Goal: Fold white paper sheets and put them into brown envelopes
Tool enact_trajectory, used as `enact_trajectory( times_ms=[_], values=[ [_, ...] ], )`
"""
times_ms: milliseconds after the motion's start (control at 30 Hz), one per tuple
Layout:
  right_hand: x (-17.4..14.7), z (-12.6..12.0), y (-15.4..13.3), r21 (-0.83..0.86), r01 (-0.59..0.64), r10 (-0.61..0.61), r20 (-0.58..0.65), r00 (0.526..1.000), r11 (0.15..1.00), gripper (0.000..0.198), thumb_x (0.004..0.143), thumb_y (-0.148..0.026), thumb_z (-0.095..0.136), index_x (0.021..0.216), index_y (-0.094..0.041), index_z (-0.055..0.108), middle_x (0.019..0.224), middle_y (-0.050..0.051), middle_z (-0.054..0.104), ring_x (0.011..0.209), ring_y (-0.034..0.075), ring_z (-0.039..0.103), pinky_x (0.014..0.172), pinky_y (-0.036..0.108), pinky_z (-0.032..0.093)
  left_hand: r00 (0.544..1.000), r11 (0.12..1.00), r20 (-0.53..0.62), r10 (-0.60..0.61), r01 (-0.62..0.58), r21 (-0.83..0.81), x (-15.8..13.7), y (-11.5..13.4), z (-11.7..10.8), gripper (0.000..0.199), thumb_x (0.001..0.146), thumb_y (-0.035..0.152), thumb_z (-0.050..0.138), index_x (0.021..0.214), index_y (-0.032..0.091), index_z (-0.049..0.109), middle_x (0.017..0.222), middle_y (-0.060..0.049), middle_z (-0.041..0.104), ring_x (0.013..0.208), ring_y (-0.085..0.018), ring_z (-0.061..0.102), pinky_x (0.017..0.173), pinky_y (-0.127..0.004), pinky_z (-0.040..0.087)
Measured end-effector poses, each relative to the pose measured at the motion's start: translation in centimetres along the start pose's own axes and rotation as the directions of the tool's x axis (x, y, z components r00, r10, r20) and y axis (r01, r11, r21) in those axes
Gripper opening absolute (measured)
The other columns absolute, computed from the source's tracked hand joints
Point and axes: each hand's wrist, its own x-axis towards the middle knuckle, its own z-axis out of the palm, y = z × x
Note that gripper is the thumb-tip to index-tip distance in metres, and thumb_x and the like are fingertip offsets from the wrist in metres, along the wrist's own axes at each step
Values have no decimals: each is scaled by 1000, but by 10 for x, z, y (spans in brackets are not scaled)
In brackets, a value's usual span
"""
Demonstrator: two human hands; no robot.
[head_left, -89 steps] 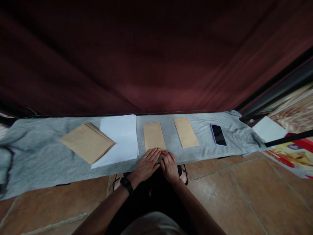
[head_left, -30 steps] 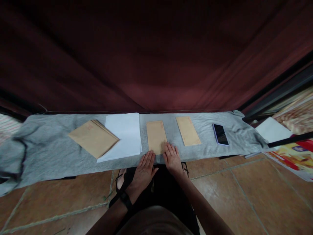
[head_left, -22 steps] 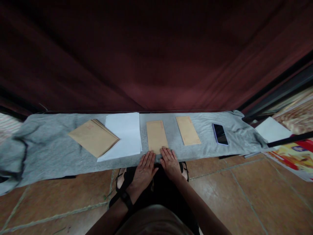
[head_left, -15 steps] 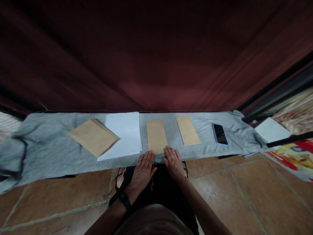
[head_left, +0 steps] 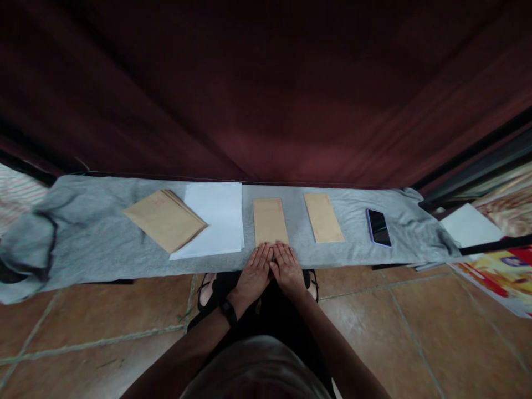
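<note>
At your far left the grey cloth [head_left: 91,244] lies rumpled, and a tug on it there could drag everything resting along it. Next, the stack of envelopes [head_left: 166,220] sits aslant with its edges slightly fanned and one corner over the white paper [head_left: 218,216]; if you pull a sheet out carelessly, that overlap could make the stack slide and spread. The paper's near corner lies close to the cloth's front edge, so a brushing forearm could knock sheets toward the floor. Your left hand [head_left: 254,271] lies flat, fingers straight and together, grasping nothing, its tips on the near end of the middle envelope [head_left: 270,219]. That envelope is straight in front of you, and since your fingers cover its near end, I cannot tell whether the edge there is even; pressing unequally could crease it or skew it. Your right hand [head_left: 287,270] rests just beside the left, likewise flat and relaxed around nothing, so a stronger push from it could twist the envelope. Further right, the other envelope [head_left: 324,218] lies tilted and loose, where a sleeve or draught might shift it, and beyond it the phone [head_left: 378,228] would ride along if the cloth slipped.
</note>
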Motion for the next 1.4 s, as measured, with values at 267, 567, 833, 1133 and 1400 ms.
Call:
enact_trajectory(
  times_ms=[267, 567, 833, 1133, 1400],
  values=[
    [-11, -9, 19, -84, -25, 27, 24, 999, 996, 55, 106, -34, 35, 156, -11, 34, 160, 14, 37, 149, 25, 33, 122, 47, 25, 997, 1000, 82, 14, -14, 4, -9, -7, -7, 79, 94, 31, 53, 158, 5, 17, 165, -21, 17, 154, -29, 11, 127, -48, 19],
    [-13, -14, 27, -61, -51, 54, 40, 998, 997, 52, 106, -32, 33, 154, -12, 38, 159, 12, 40, 148, 25, 35, 122, 48, 24, 1000, 999, 24, 18, -17, -28, 3, -5, -16, 54, 99, 20, 37, 150, 2, 37, 157, -23, 38, 150, -28, 30, 125, -51, 24],
    [-12, -11, 26, -67, -52, 53, 13, 999, 996, 52, 106, -31, 36, 154, -13, 38, 155, 14, 45, 146, 25, 39, 123, 49, 24, 999, 992, 5, 45, -44, -122, 62, -11, -8, 53, 103, 34, 32, 152, 16, 42, 161, -8, 38, 151, -23, 29, 126, -46, 21],
    [-10, -17, 23, -34, -70, 71, 22, 997, 997, 53, 106, -33, 37, 156, -16, 34, 156, 11, 45, 146, 23, 38, 122, 47, 26, 998, 993, -15, -63, 61, -99, 98, -45, 7, 57, 103, 36, 28, 156, 16, 36, 162, -7, 34, 153, -22, 25, 126, -45, 17],
    [-5, -16, 20, 24, -114, 114, -28, 993, 993, 48, 106, -32, 36, 151, -18, 44, 152, 10, 51, 142, 22, 44, 121, 46, 28, 970, 969, -32, -239, 237, -64, 108, -61, 8, 60, 101, 35, 27, 154, 9, 36, 160, -14, 37, 151, -27, 28, 124, -50, 22]
  ],
)
